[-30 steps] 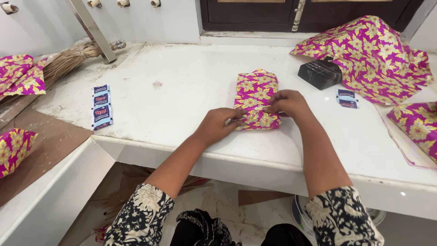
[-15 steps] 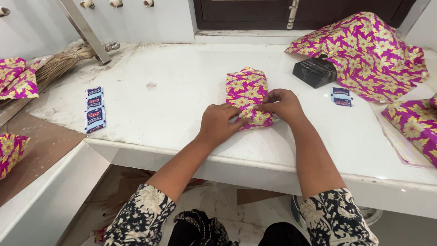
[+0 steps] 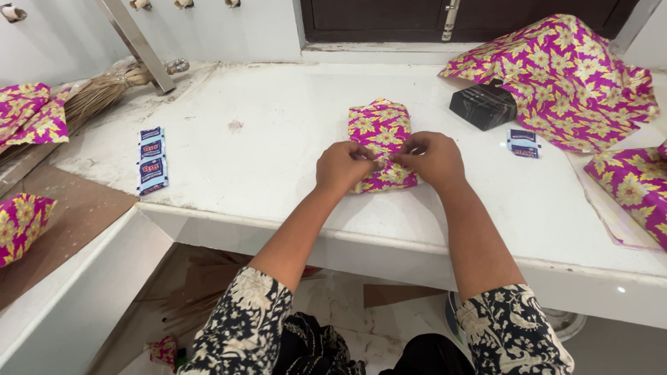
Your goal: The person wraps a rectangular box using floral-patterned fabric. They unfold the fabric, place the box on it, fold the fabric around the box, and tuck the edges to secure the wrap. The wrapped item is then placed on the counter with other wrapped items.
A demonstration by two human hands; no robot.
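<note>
We take the small wrapped parcel (image 3: 380, 142) in magenta paper with yellow flowers as our landmark; it lies flat on the white tabletop (image 3: 278, 125), near the front edge and about midway across.

Far to the left of the parcel, a folded piece of the same flowered paper (image 3: 31, 118) sits at the tabletop's left end, with a straw broom (image 3: 104, 89) just behind it. Another flowered piece (image 3: 21, 226) rests on the lower brown surface, left of and below the parcel. Closer in, still left of the parcel, a strip of 3 blue sachets (image 3: 151, 160) lies flat.

At the parcel's near end, our left hand (image 3: 344, 167) has its grip curled shut, fingertips pinching the paper fold. Our right hand (image 3: 432, 158) meets it there, its grip likewise pinching the same fold, the 2 hands touching over the parcel's near end.

Right of the parcel and a little behind, a black box (image 3: 483, 105) stands, half under a large crumpled sheet of flowered paper (image 3: 563, 76). 1 blue sachet (image 3: 523, 143) lies just in front of the box. At the far right, another flowered sheet (image 3: 632, 184) lies flat.
</note>
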